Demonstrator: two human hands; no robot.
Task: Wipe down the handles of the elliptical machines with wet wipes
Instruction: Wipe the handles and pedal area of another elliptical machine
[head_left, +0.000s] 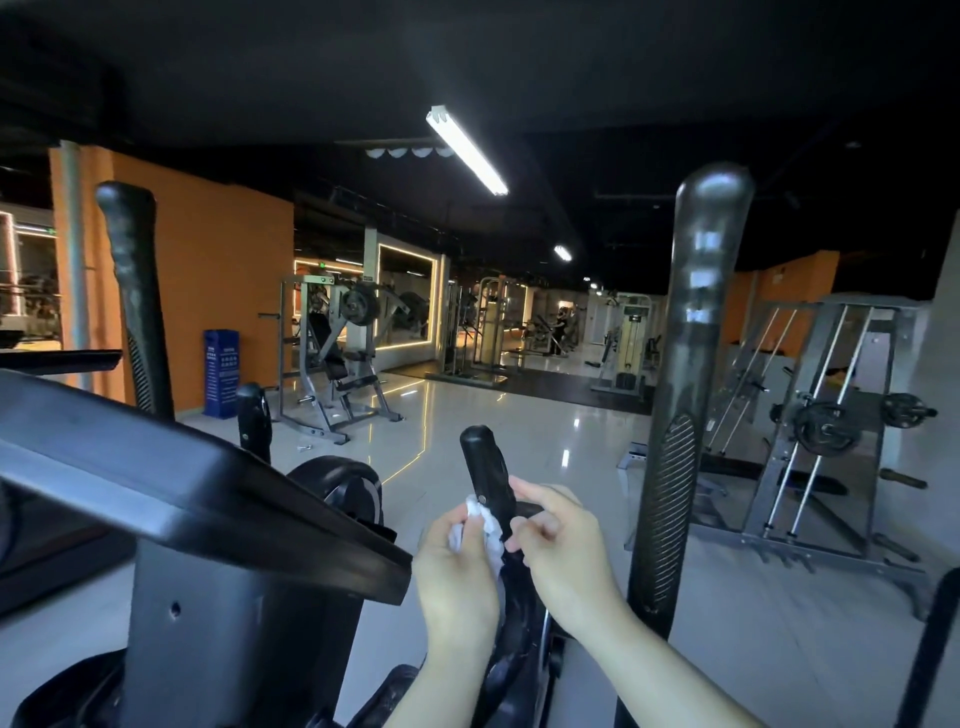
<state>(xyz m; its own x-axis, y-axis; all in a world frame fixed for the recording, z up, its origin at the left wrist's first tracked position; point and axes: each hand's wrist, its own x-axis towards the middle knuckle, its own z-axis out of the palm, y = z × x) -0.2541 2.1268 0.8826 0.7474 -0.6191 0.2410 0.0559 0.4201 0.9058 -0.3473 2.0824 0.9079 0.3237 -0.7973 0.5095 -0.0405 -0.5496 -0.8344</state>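
A short black inner handle (483, 467) of the elliptical machine rises in the lower middle of the view. My left hand (457, 566) presses a crumpled white wet wipe (480, 525) against the left side of this handle. My right hand (558, 540) is on the handle's right side, fingers curled around it just below the wipe. A tall black moving handle (691, 332) stands to the right of my hands, with a ribbed grip lower down. A second tall handle (135, 296) leans at the left. Another short inner handle (253, 415) stands left of centre.
The machine's dark console panel (182, 483) slants across the lower left, close to my left hand. Beyond lies a glossy pale floor (519, 431) with weight machines: a plate-loaded press (337, 358) at the back left, a rack with weight plates (831, 426) at the right.
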